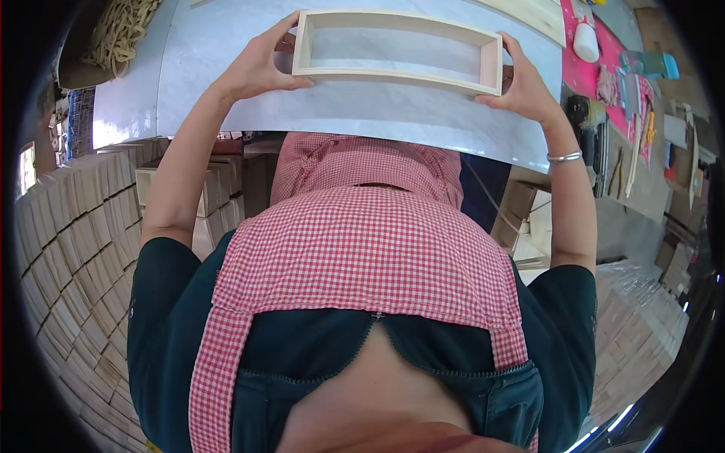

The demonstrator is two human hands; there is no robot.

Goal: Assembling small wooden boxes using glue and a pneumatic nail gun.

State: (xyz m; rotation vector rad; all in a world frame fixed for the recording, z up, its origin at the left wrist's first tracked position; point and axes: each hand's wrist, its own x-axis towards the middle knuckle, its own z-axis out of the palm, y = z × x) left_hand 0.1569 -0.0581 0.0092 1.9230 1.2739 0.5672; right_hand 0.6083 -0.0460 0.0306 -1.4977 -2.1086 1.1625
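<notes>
A long, pale wooden frame (393, 78) with four thin walls is over the white table; the tabletop shows through its middle. My left hand (264, 64) grips its left end, thumb along the near corner and fingers round the far side. At the right end, my right hand (529, 83) holds the short wall in the same way, thumb at the near corner. The frame tilts slightly, its right end nearer to me than the left. Some fingertips of both hands are hidden behind the end walls.
The table (332, 113) has a marbled white top. A box of tan bands or strips (124, 34) stands at the far left. On a pink surface at right lie a white bottle (585, 41) and a teal clear container (649, 65). Stacked wooden pieces (75, 257) fill the left side.
</notes>
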